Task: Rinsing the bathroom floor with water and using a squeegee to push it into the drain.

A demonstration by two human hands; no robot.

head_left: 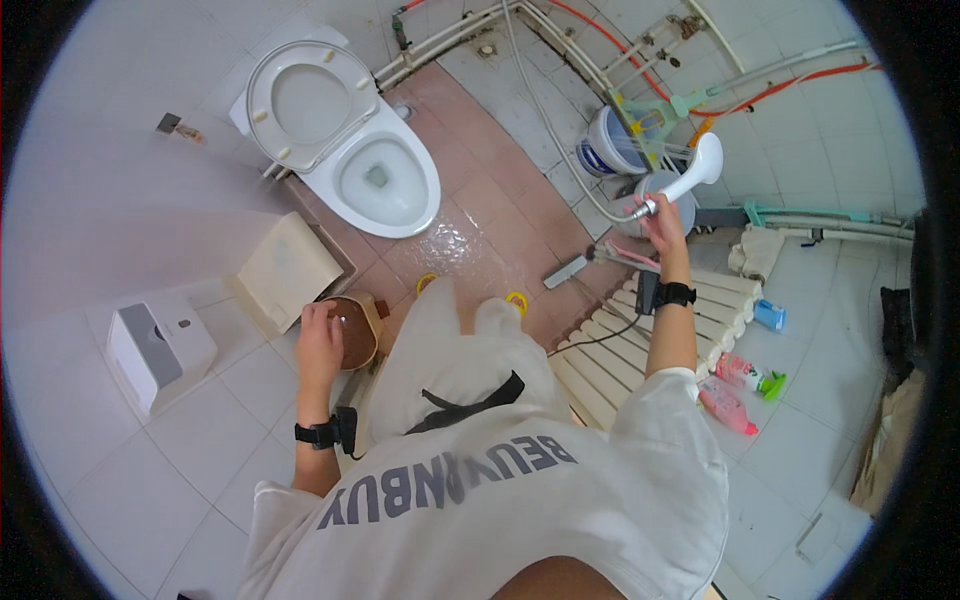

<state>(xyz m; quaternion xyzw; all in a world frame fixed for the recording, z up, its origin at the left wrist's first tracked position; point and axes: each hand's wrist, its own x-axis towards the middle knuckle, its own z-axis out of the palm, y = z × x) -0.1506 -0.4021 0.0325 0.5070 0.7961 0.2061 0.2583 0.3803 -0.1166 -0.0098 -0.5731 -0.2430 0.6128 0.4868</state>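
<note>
My right hand is wrapped round the handle of a white shower head, raised on the right side. A pale hose runs from its lower end up toward the far wall. Faint streaks beside its face look like water. At the left, my left hand has its fingers curled over the rim of a brown plastic bucket; the thumb is hidden. The white toilet stands ahead with its lid and seat raised. Wet, shiny patches cover the pinkish tiled floor in front of it.
A white bin with a flap lid is beside the brown bucket. Buckets and a squeegee-like tool are at the right, near a white radiator with pink bottles behind it. Pipes line the far wall.
</note>
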